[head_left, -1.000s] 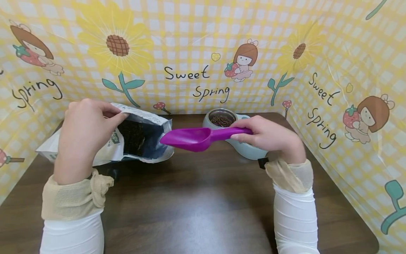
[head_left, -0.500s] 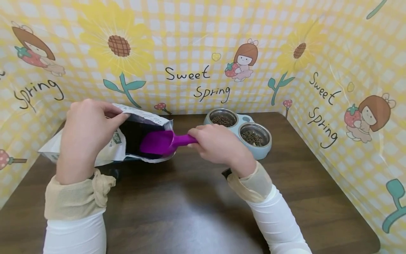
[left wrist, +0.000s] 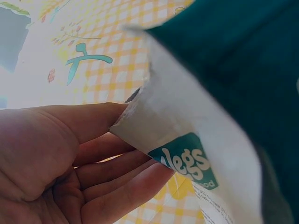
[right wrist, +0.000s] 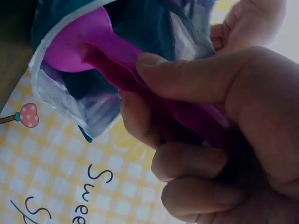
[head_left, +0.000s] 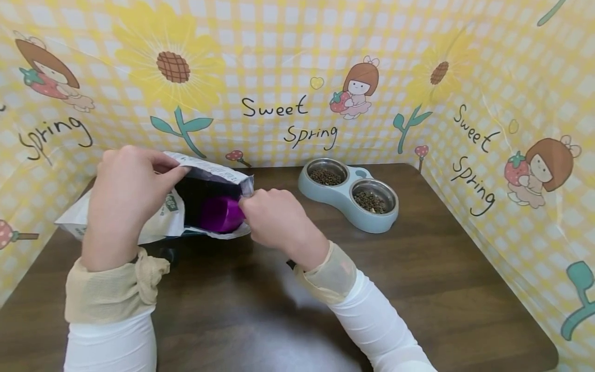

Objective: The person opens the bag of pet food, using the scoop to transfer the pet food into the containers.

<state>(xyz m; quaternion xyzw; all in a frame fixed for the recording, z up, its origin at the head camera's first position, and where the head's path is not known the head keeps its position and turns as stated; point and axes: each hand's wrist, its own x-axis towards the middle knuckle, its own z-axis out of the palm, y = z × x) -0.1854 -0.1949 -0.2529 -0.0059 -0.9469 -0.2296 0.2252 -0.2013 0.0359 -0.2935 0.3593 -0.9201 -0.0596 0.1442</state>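
Observation:
A white and green food bag [head_left: 158, 225] lies on its side at the left, its mouth facing right. My left hand [head_left: 132, 201] pinches the bag's upper edge between thumb and fingers; in the left wrist view the thumb lies on the white rim. A purple scoop [head_left: 223, 213] is inside the bag's mouth, its bowl partly hidden in the dark interior. Around the scoop's handle [right wrist: 173, 109] my right hand [head_left: 281, 222] curls its fingers, right at the bag's opening. What lies in the scoop's bowl cannot be made out.
A pale blue double bowl stand [head_left: 341, 199] stands at the back right, with brown pellets in both steel bowls. A yellow checked cloth [head_left: 279, 62] walls the brown wooden table [head_left: 441, 289] at the back and sides.
My right hand has moved left from above the double bowl, carrying the scoop into the bag. Both bowls are now uncovered to view. The left hand keeps its place on the bag.

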